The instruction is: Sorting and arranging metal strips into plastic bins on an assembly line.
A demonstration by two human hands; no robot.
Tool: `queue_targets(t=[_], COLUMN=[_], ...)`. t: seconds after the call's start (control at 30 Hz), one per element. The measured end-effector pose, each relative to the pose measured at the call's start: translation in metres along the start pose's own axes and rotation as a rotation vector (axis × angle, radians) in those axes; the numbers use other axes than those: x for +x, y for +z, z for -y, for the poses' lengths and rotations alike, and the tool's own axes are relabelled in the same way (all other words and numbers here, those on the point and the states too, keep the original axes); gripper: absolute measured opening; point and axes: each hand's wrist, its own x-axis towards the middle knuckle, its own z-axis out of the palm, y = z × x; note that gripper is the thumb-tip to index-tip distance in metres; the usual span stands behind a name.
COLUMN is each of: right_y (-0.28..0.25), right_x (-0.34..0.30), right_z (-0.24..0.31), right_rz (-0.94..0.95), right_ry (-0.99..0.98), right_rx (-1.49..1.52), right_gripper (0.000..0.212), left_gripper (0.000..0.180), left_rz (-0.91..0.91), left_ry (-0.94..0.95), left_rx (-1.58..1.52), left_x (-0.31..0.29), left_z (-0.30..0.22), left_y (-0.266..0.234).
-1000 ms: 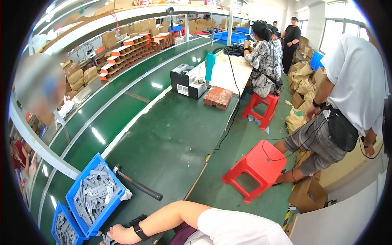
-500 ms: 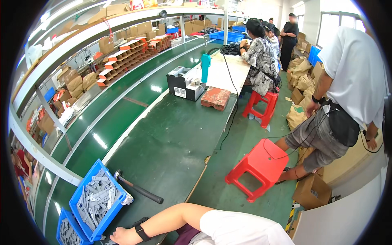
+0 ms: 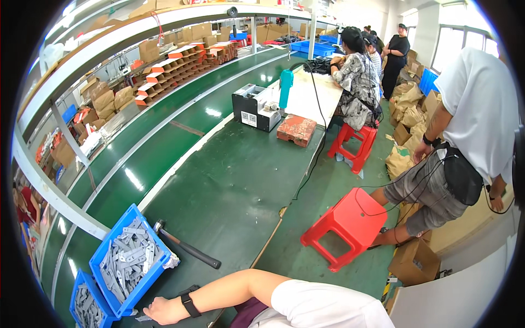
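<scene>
My right hand (image 3: 164, 311) reaches leftward low over the green worktable (image 3: 219, 202), a black band around its wrist. Its fingers are curled closed. A small grey piece (image 3: 143, 318) lies against or just beside the fingertips, and I cannot tell whether they grip it. Just left of the hand, a blue bin (image 3: 159, 269) is full of flat grey parts (image 3: 131, 254). A second, smaller blue bin (image 3: 112, 318) with similar parts sits at its lower left. Beyond the hand, a hammer (image 3: 188, 251) with a dark handle rests beside the larger bin. My left hand is out of view.
Farther along the table stand a black machine (image 3: 251, 112), a teal power tool (image 3: 285, 90) with a cable, and a reddish block (image 3: 296, 130). A red stool (image 3: 350, 221) is at the right, near a standing person (image 3: 470, 109). Green conveyor (image 3: 147, 164) runs along the left.
The view has shifted slightly, so the bins and machine sit a little differently in the picture. My right hand shows slightly higher, still beside the larger bin with its fingers closed.
</scene>
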Motion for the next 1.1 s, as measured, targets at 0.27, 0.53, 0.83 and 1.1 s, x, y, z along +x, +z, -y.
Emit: queue_targets(t=[0.27,0.53,0.83,1.1], right_y=[-0.004,-0.036,-0.063,-0.075], right_x=[-0.010,-0.017,-0.006,-0.002], right_z=[0.000,0.017,-0.015,0.002], right_rz=[-0.011,0.032,0.234,0.406], right_ry=[-0.013,-0.026,0.216,0.260], right_rx=[-0.017,0.108,0.481,0.583], right_gripper=[0.044,0.023,0.037,0.037], left_gripper=[0.042,0.017,0.037,0.031], left_rz=[-0.006,0.023,0.135,0.065], left_ry=[0.185,0.085,-0.068,-0.072], left_rx=[0.064,-0.759,-0.876,-0.659], left_x=[0.005,0.057,0.059,0.031], left_z=[0.004,0.056,0.043,0.032], left_y=[0.004,0.036,0.026,0.036])
